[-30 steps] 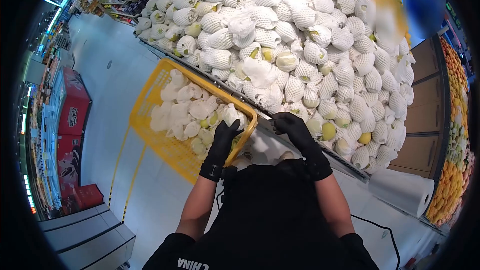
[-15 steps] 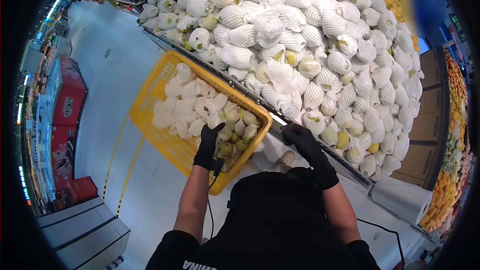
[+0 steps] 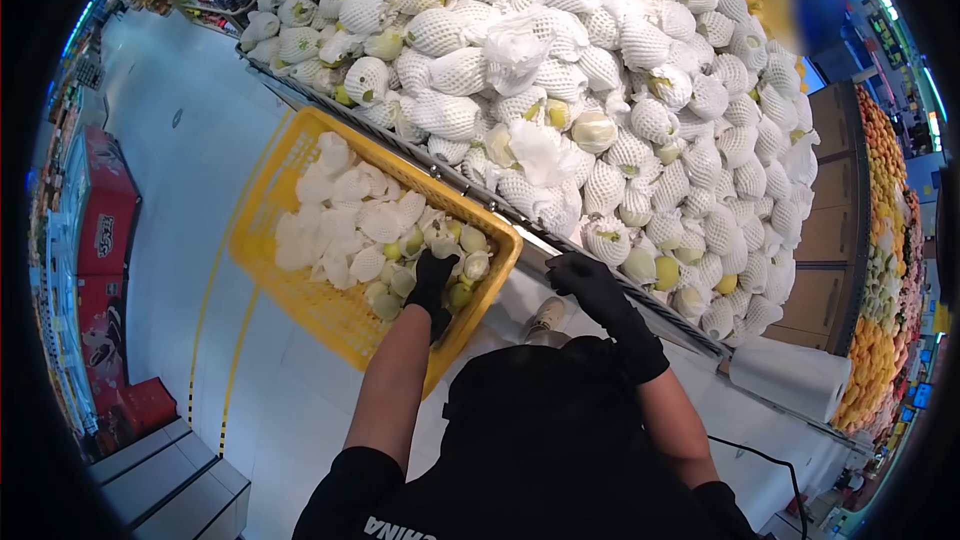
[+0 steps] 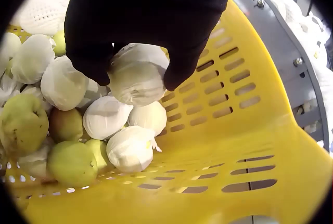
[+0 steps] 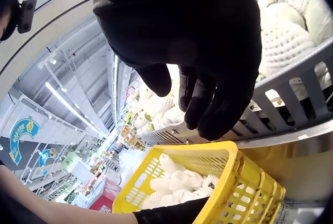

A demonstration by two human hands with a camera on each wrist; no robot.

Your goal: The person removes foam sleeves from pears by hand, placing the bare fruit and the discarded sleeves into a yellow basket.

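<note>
In the left wrist view, my black-gloved left hand (image 3: 433,282) grips a round pale fruit (image 4: 138,75) in thin white film, thumb on one side and fingers on the other. It is over the near right corner of a yellow slotted crate (image 3: 262,202). Several film-wrapped fruits (image 4: 106,117) and bare green-yellow ones (image 4: 73,164) lie below. White foam nets (image 3: 335,215) fill the crate's far side. My right hand (image 3: 582,282), also gloved, hangs beside the display's edge with loosely curled fingers (image 5: 221,114) and nothing in them.
A big sloping display (image 3: 500,30) of fruit in white foam nets rises ahead, bordered by a grey slatted edge (image 5: 283,101). A white roll (image 3: 790,377) sits at its right end. Red freezer cabinets (image 3: 103,230) stand left; a dark cable (image 3: 755,453) hangs at right.
A white piece at my left fingertips one second ago is gone from there. That hand went left, then came back right and down onto the fruit. My right hand stays by the display edge.
</note>
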